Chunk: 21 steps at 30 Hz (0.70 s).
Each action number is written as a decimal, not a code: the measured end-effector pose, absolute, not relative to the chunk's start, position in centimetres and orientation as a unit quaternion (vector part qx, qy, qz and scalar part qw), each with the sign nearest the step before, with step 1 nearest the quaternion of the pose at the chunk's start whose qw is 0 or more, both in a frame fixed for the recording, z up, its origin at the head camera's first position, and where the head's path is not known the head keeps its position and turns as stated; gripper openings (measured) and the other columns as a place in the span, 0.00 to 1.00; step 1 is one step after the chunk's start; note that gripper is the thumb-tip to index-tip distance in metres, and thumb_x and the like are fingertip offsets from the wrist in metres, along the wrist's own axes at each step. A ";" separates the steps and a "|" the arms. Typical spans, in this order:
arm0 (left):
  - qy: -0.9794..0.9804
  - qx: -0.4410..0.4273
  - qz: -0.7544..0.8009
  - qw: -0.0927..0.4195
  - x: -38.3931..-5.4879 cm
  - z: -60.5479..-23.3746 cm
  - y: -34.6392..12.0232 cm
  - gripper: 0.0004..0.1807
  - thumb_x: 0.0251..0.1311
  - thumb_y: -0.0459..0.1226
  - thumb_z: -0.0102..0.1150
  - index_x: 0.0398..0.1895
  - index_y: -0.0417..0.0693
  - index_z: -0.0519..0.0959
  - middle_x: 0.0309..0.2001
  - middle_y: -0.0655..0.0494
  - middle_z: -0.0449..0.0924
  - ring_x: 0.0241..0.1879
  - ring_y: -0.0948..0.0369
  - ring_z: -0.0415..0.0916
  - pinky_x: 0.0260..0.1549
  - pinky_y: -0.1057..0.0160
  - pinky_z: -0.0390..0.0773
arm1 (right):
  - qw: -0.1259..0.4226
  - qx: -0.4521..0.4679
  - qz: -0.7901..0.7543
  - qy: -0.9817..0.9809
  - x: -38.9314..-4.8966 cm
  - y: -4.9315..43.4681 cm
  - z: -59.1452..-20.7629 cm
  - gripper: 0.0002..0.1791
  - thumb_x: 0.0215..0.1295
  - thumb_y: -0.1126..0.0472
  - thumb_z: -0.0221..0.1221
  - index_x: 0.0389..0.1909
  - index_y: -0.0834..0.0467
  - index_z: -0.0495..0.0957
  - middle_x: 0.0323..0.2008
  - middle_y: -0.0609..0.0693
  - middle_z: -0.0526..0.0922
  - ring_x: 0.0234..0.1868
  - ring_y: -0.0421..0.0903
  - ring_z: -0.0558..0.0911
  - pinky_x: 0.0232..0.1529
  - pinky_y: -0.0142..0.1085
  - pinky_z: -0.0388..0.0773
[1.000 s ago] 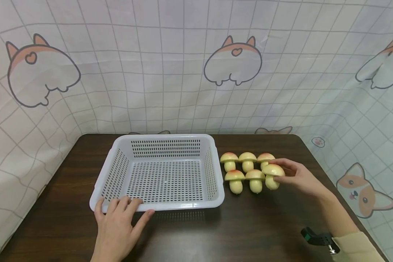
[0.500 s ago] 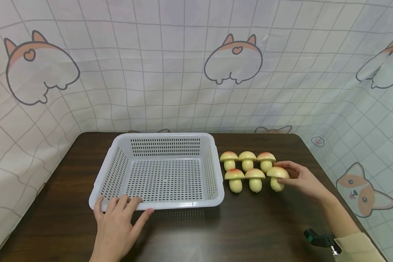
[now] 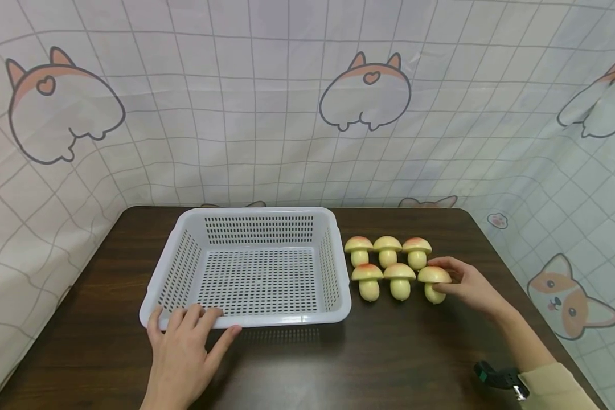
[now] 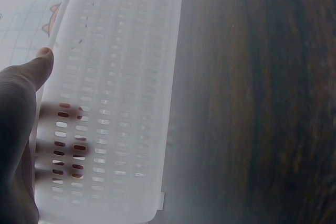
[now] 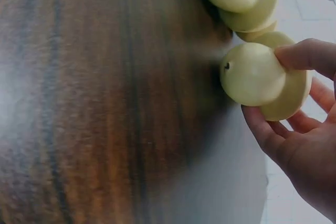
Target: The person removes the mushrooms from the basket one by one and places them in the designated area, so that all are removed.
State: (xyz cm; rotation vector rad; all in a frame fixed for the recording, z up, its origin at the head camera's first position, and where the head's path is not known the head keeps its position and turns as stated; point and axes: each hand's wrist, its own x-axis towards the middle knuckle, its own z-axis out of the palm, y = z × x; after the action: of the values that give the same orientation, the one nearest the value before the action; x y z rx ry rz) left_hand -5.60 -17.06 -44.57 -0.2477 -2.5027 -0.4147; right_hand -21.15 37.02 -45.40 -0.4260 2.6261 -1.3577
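A white plastic basket (image 3: pixel 258 285) with slotted walls stands on the dark wooden table. My left hand (image 3: pixel 181 353) grips its near rim at the left corner. In the left wrist view, dark finger shapes show through the slots of the basket wall (image 4: pixel 113 108), and the thumb (image 4: pixel 39 66) lies at the rim. On the right, my right hand (image 3: pixel 468 287) holds a yellow toy mushroom (image 3: pixel 434 275) between thumb and fingers. The right wrist view shows that mushroom's round stem end (image 5: pixel 252 74), with the thumb on the cap. It sits at the right end of the near row.
Beside the basket, more toy mushrooms stand in two rows, among them a near one (image 3: pixel 400 281) and a far one (image 3: pixel 359 250). A patterned cloth (image 3: pixel 266 142) hangs behind the table (image 3: pixel 307 370). A black strap device (image 3: pixel 499 377) is at the right wrist.
My right hand has shifted the held mushroom rightward and slightly toward me, leaving a gap to its neighbour and uncovering the far-row mushroom behind it. The left hand stays on the rim.
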 end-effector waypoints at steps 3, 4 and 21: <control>-0.940 -0.093 -0.156 0.290 -5.6 -44.6 -17.0 0.26 0.65 0.63 0.59 0.42 0.49 0.83 0.38 0.51 0.77 0.40 0.47 0.70 0.59 0.26 0.48 | 0.076 -0.144 -0.457 0.874 -21.0 36.9 -45.6 0.29 0.71 0.60 0.66 0.68 0.64 0.70 0.63 0.63 0.74 0.55 0.38 0.77 0.47 0.33 0.77; -0.940 -0.093 -0.156 0.289 -5.6 -44.6 -17.0 0.26 0.65 0.63 0.59 0.42 0.49 0.83 0.38 0.51 0.78 0.41 0.47 0.70 0.59 0.26 0.48 | 0.073 -0.145 -0.458 0.874 -21.0 36.9 -45.6 0.29 0.71 0.60 0.65 0.68 0.64 0.70 0.63 0.63 0.74 0.56 0.38 0.76 0.47 0.33 0.77; -0.941 -0.088 -0.158 0.287 -5.7 -44.4 -17.1 0.25 0.64 0.62 0.61 0.42 0.50 0.83 0.38 0.52 0.78 0.42 0.46 0.71 0.60 0.26 0.47 | 0.061 -0.126 -0.443 0.885 -21.2 36.8 -45.1 0.31 0.70 0.56 0.67 0.68 0.64 0.71 0.63 0.61 0.76 0.59 0.45 0.76 0.48 0.31 0.76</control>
State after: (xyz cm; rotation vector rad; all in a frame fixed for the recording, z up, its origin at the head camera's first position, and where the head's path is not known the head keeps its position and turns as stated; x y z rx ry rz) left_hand -5.67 -17.07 -44.44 -0.2364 -2.5129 -0.4213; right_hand -21.22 36.79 -45.06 -0.3814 2.6792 -1.3413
